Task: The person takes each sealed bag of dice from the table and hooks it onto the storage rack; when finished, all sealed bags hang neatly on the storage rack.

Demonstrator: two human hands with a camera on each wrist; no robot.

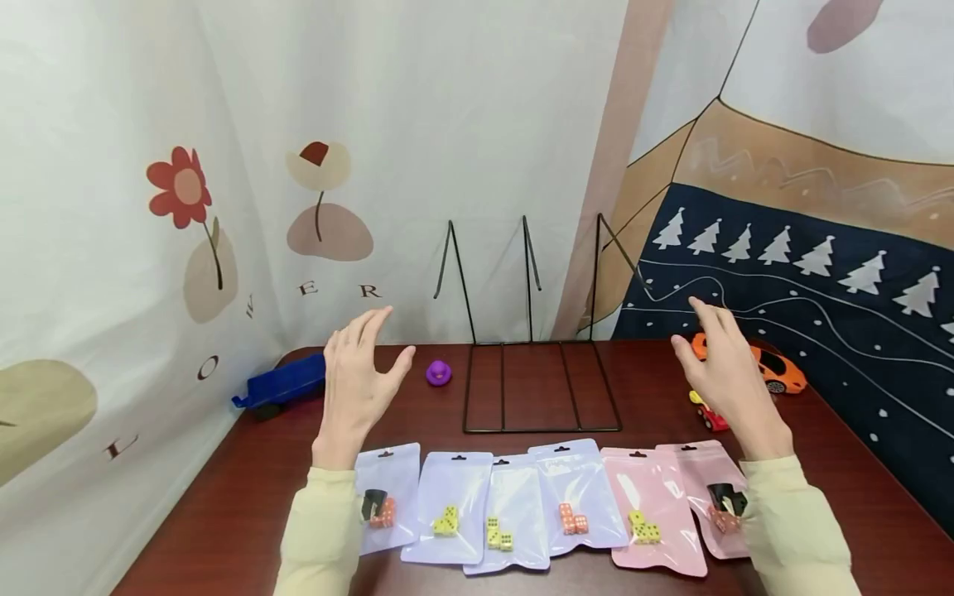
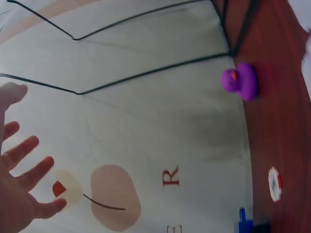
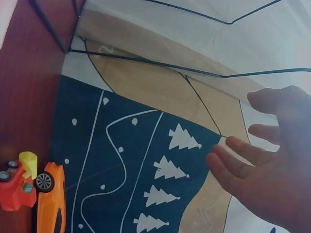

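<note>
Both hands are raised above the table and hold nothing. The left hand [image 1: 358, 385] has its fingers spread, between the blue toy truck [image 1: 286, 385] and the purple duck [image 1: 438, 373]; in the left wrist view that hand [image 2: 24, 170] shows spread fingers. The right hand [image 1: 726, 372] is in front of the orange toy car [image 1: 778, 369], with its fingers extended; the right wrist view shows this hand [image 3: 262, 160] touching nothing. Below and between the hands lies a row of several pouches, lilac ones [image 1: 458, 472] and pink ones [image 1: 644, 476], with dice visible in them.
A black wire rack [image 1: 542, 430] stands at the middle back, its uprights against the printed curtain [image 1: 447, 124]. A small red and yellow toy [image 1: 713, 419] sits beside the orange car. A round red and white piece [image 2: 275, 184] lies on the table in the left wrist view.
</note>
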